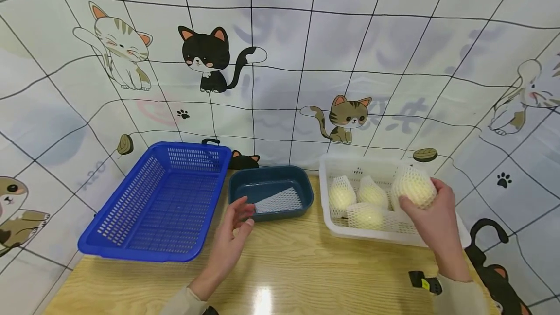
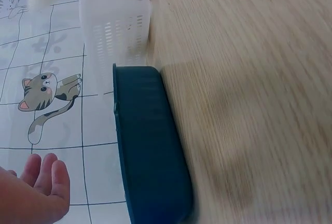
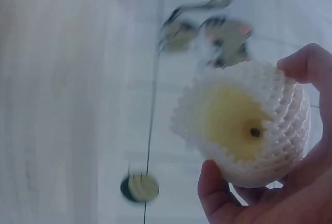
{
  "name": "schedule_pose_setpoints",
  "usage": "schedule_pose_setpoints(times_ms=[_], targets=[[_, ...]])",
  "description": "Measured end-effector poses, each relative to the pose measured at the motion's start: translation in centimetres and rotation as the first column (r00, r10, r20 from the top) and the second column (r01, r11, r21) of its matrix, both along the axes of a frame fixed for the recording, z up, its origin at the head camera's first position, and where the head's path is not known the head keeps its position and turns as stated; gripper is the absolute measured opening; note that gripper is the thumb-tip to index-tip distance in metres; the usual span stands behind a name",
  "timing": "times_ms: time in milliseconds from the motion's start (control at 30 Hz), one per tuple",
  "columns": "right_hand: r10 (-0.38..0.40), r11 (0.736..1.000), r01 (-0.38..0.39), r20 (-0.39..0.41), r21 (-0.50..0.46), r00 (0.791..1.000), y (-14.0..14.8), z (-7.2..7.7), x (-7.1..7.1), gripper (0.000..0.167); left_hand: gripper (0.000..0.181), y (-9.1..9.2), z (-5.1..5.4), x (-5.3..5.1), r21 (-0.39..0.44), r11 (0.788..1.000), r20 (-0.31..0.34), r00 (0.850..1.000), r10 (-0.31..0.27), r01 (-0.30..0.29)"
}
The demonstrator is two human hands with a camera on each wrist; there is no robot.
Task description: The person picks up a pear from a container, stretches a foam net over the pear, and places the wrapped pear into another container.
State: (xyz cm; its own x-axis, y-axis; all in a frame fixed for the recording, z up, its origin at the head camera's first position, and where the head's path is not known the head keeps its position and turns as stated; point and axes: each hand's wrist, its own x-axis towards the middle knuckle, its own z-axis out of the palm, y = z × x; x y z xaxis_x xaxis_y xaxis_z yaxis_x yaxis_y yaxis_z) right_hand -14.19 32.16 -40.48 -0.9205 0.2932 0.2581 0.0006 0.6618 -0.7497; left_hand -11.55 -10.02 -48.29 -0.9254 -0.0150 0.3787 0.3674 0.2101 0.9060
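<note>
My right hand (image 1: 439,222) grips a pale yellow pear (image 1: 415,189) in a white foam net, raised above the right end of a white basket (image 1: 325,198). In the right wrist view, the pear's yellow top (image 3: 231,123) with a dark stem spot shows through the net's opening. Several netted pears (image 1: 367,217) lie in the basket's left part. My left hand (image 1: 229,239) holds nothing, its fingers loosely bent near the front left of a dark teal tray (image 1: 271,217). An empty foam net (image 1: 280,201) lies in that tray.
A large blue perforated basket (image 1: 153,256) stands on the left of the wooden table (image 1: 297,271). Behind the containers hangs a cat-patterned cloth (image 1: 280,86). The teal tray sits between the blue and white baskets.
</note>
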Motion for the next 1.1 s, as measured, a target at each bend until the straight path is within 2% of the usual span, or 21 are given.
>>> schedule_pose_setpoints(times_ms=[67,133,233,300,433,500,567,633,733,833,900,933,1033,1100], targets=[[-0.05,0.992,0.047,0.025,0.119,0.998,1.6,-0.3,-1.0,0.09,0.05,-0.2,0.1,0.0,-0.015,1.0,-0.007,1.0,0.0,0.0],[-0.074,0.974,0.055,0.08,0.22,0.994,2.8,-0.7,-1.8,0.092,0.052,-0.4,0.1,0.0,-0.025,1.0,-0.01,1.0,-0.003,0.002],[-0.056,0.943,-0.017,0.209,0.331,0.976,4.1,-1.5,-2.7,0.095,0.053,-0.6,0.2,0.1,-0.035,0.999,-0.013,1.0,-0.004,0.003],[-0.03,0.923,-0.093,0.311,0.374,0.95,4.6,-2.2,-3.2,0.098,0.054,-0.7,0.1,0.1,-0.048,0.999,-0.017,1.0,0.0,-0.001],[0.03,0.878,-0.239,0.451,0.414,0.892,5.3,-3.4,-3.8,0.099,0.055,-0.8,-0.1,-0.1,-0.079,0.997,-0.049,0.999,0.001,-0.005],[0.064,0.855,-0.297,0.48,0.426,0.875,5.5,-3.7,-4.0,0.098,0.055,-0.8,-0.1,-0.2,-0.103,0.995,-0.084,0.996,-0.001,-0.007],[0.106,0.831,-0.349,0.492,0.434,0.864,5.5,-3.7,-4.0,0.095,0.056,-0.8,0.0,-0.2,-0.134,0.991,-0.111,0.994,-0.005,-0.01],[0.159,0.818,-0.396,0.497,0.417,0.853,5.5,-3.4,-3.7,0.091,0.058,-0.9,0.3,-0.1,-0.179,0.984,-0.129,0.992,-0.003,-0.02],[0.234,0.816,-0.433,0.467,0.383,0.853,5.4,-3.0,-3.0,0.082,0.063,-1.2,0.8,0.0,-0.274,0.961,-0.171,0.985,0.003,-0.05],[0.252,0.836,-0.4,0.384,0.375,0.888,4.9,-2.8,-2.1,0.075,0.068,-2.1,1.5,0.1,-0.392,0.915,-0.227,0.974,0.005,-0.096],[0.242,0.844,-0.363,0.325,0.394,0.914,4.5,-2.7,-1.6,0.074,0.07,-3.0,2.3,0.2,-0.47,0.874,-0.256,0.967,0.002,-0.126],[0.236,0.844,-0.346,0.295,0.409,0.926,4.2,-2.7,-1.4,0.074,0.071,-3.4,2.7,0.2,-0.515,0.846,-0.255,0.967,0.005,-0.14],[0.224,0.818,-0.295,0.2,0.493,0.954,3.0,-2.7,-0.8,0.073,0.078,-4.8,3.8,0.1,-0.648,0.742,-0.229,0.973,0.022,-0.17],[0.217,0.785,-0.259,0.142,0.562,0.966,2.1,-2.7,-0.4,0.074,0.084,-5.8,4.3,-0.2,-0.736,0.651,-0.204,0.978,0.049,-0.186]])
